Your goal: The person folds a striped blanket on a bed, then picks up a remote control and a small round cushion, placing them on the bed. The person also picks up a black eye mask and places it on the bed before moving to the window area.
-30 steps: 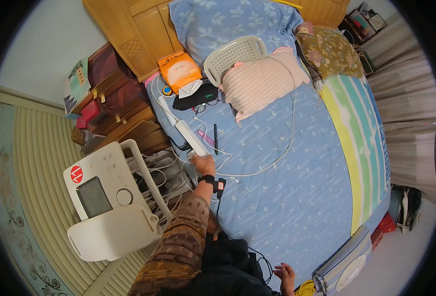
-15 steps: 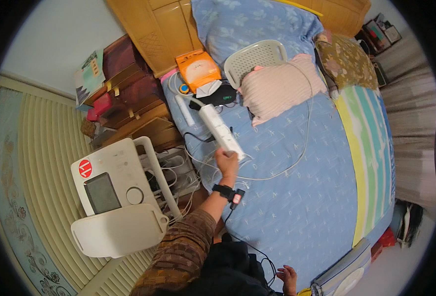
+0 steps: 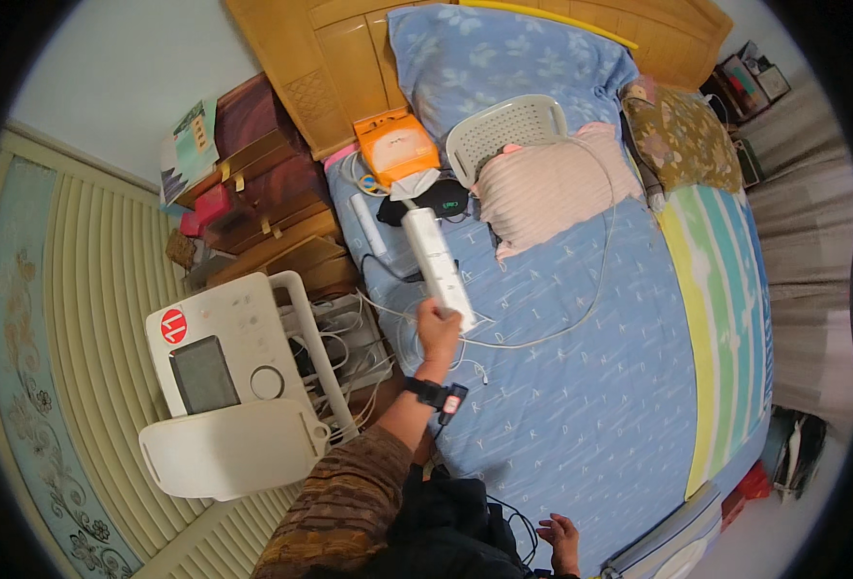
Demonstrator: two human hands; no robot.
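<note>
The long white plastic power strip (image 3: 433,261) slants across the left part of the bed, apparently held above the sheet, its height hard to judge. The person's left hand (image 3: 436,333) is closed around its near end, fingers curled in; that hold probably suits its slim shape and leaves most of the upper face uncovered. A black strap (image 3: 426,392) circles that wrist.

Just beyond the strip's far end lie a soft black pouch (image 3: 453,196) and an orange tissue pack (image 3: 394,145); a slim white tube (image 3: 368,225) lies to the left. The pale grey perforated basket (image 3: 508,125) leans against the pink striped pillow (image 3: 554,193), which likely props it.

The right hand (image 3: 561,540), low in view, has its fingers loosely bent and parted, with nothing visible in it; black cables (image 3: 523,526) hang near, contact unclear.

Left of the bed edge, a bulky white machine (image 3: 214,338) and tangled white wires (image 3: 349,343) crowd that side. Rightward, the blue patterned sheet (image 3: 581,405) offers the widest room, up to the striped quilt (image 3: 716,338), though a white cord (image 3: 592,314) arcs across it and could snag.
</note>
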